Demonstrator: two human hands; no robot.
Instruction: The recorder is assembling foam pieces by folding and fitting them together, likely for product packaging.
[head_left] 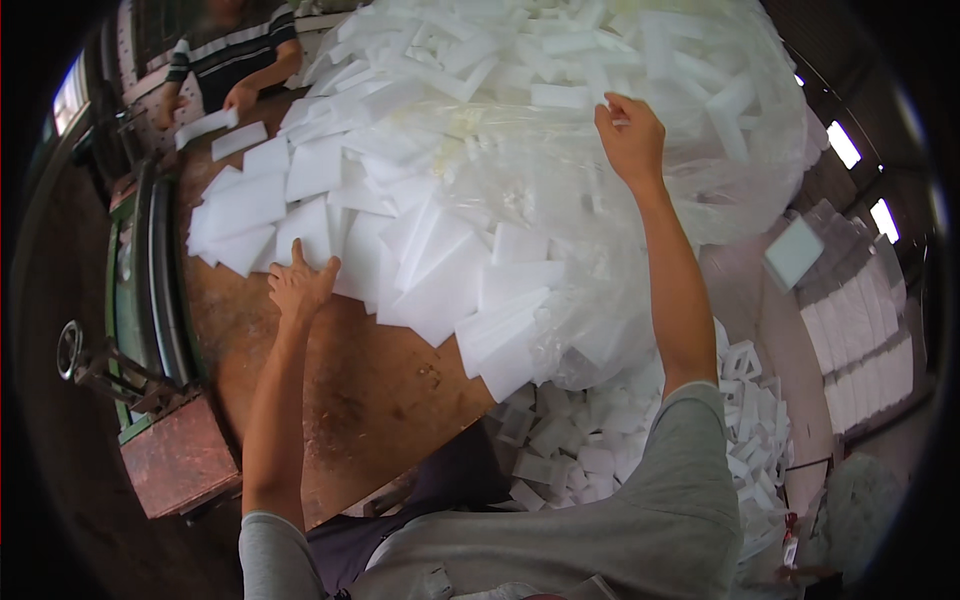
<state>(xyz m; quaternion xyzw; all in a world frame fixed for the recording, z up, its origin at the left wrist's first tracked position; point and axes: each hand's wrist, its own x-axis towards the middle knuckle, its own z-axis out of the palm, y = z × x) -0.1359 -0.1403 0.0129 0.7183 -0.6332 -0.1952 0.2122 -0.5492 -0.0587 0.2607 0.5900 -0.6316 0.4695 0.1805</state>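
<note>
Left hand [303, 287] palm down, fingers spread wide, nothing gripped; fingertips at the near edge of the white sheets [435, 275], which lie fanned in a loose spread on the brown table [370, 390]; right hand [634, 140] raised over the clear plastic bag [520, 150] full of white pieces, fingers curled inward (whether they pinch any film, cannot tell); across the table, a co-worker [235, 68] at a white strip [206, 128]; more white offcuts [590, 440] heaped below the table edge.
</note>
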